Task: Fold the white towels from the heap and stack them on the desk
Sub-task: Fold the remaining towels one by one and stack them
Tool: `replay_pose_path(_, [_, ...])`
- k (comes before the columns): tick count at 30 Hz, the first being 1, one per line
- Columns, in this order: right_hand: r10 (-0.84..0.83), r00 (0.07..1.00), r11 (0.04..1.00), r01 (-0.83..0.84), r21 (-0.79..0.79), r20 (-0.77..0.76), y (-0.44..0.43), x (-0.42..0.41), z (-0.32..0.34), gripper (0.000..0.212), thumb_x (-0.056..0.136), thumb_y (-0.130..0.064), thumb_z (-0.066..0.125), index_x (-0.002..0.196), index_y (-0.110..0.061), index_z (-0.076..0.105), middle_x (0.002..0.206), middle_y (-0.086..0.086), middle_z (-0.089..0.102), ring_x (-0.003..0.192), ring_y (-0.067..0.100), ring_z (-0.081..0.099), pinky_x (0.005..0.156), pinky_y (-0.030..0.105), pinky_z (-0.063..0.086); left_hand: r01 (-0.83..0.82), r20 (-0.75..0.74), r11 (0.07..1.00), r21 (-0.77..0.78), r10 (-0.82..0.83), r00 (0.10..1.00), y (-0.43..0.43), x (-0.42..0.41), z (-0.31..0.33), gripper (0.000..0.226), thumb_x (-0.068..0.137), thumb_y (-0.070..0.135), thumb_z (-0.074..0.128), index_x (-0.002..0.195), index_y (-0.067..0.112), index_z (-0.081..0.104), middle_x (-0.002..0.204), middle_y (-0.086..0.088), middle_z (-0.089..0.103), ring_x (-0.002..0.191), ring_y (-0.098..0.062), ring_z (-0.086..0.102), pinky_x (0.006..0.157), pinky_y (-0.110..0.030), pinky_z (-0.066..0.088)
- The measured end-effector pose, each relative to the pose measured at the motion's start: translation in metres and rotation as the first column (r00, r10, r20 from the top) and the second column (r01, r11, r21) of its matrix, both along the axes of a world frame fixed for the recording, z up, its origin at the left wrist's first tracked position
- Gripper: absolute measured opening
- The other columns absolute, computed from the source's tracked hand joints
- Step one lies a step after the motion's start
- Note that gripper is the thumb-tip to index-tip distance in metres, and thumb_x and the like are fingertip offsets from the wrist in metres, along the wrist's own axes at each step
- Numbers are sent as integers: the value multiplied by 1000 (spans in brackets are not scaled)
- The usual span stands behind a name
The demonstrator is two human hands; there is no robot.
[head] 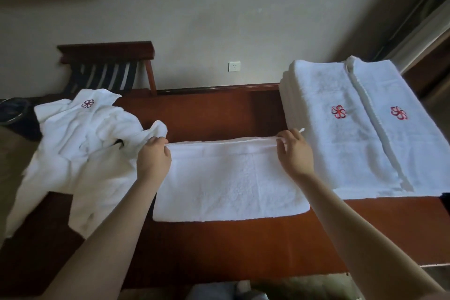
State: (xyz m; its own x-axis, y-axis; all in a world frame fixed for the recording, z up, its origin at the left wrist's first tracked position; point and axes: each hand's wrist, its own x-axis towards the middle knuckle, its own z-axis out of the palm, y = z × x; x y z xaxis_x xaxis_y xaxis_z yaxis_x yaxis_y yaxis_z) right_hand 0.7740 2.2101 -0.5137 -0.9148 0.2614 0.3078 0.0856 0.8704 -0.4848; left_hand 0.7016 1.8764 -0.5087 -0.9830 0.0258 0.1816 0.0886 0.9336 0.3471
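head view: a reddish-brown wooden desk [214, 246] runs across the frame, its far edge against a pale wall. about midway between the far and front edges lies a white towel [229, 187], doubled into a flat rectangle with its long sides parallel to the desk's front edge. both hands are on its far long edge. the left hand [153, 156] has its fingers curled round the far left corner and grips the hem there. the right hand [293, 151] pinches the far right corner between thumb and bent fingers. the hem between them is slightly raised off the layer beneath, while the rest of the towel lies flat.

at the left end of the desk sits the heap [80, 143] of crumpled white towels, spilling over the left edge (one red flower emblem shows near its far side). a fold of it lies just beside the left hand.

at the right end, reaching the far edge, stands the stack [353, 129] of folded towels, its top showing two red flower emblems on either side of a ridge. its near left corner is close to the right hand.

behind the desk's far left corner stands a wooden luggage rack [107, 66] with dark straps, and a white wall socket [234, 66] sits on the wall above the far edge.
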Motion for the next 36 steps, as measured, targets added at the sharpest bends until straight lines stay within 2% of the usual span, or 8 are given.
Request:
replay_pose_path(5, [32,999,998,-30,59,-43,-14,66,-13,10,87,-3,62,95,-6,66,96,8,63,77,26,62,59,28,49,54,-42,998,36,-52,998,-13,58,-6,16,76,-13,56,88,-7,65,87,-22,63,81,-39,60,68,-42,47])
replay_pose_path(8, [53,999,994,-52,93,-7,-19,99,-28,9,83,0,65,90,-4,67,92,10,64,73,29,62,54,33,51,68,50,998,0,-68,996,-19,86,-19,15,77,-13,56,86,-7,65,87,-22,61,80,-39,59,69,-42,45])
replay_pose_path(15, [9,985,992,-31,125,173,-17,135,-49,8,76,-1,71,81,-6,67,88,9,66,73,31,61,57,35,51,136,306,956,-260,-52,951,-26,123,-49,14,90,4,48,95,9,59,97,-2,56,69,-18,49,56,-28,34])
replay_pose_path(19, [21,954,981,-78,179,300,-12,148,-62,6,77,-3,70,77,-7,66,86,7,62,77,31,58,58,36,47,209,411,894,-397,-30,911,-24,133,-60,15,91,4,44,83,17,43,84,4,40,61,-15,40,53,-28,33])
replay_pose_path(23, [-21,901,958,-105,266,434,-10,149,-71,9,87,-14,59,91,-12,67,99,4,60,94,27,53,69,35,41,263,439,843,-468,-36,898,-18,136,-65,13,91,6,46,91,16,54,89,3,43,68,-15,46,56,-27,34])
replay_pose_path(28, [-75,859,907,-153,392,507,-18,144,-67,27,84,-15,51,107,-20,62,111,0,58,104,23,46,77,34,31,280,394,810,-516,-66,917,-2,136,-64,24,82,9,53,103,20,51,110,1,44,109,-21,42,84,-31,38])
replay_pose_path(32, [64,823,855,-337,394,565,-27,133,-63,42,86,-16,44,127,-21,50,126,1,49,111,23,41,85,36,31,469,398,790,-395,-313,862,22,132,-65,35,83,12,53,116,20,46,119,1,41,112,-20,38,85,-30,33])
replay_pose_path(36, [212,778,792,-491,363,591,-49,117,-64,42,91,-12,39,133,-18,44,135,6,43,117,26,39,88,36,31,551,374,762,-342,-428,823,43,133,-69,27,85,10,50,112,17,49,114,1,45,106,-20,42,82,-31,35])
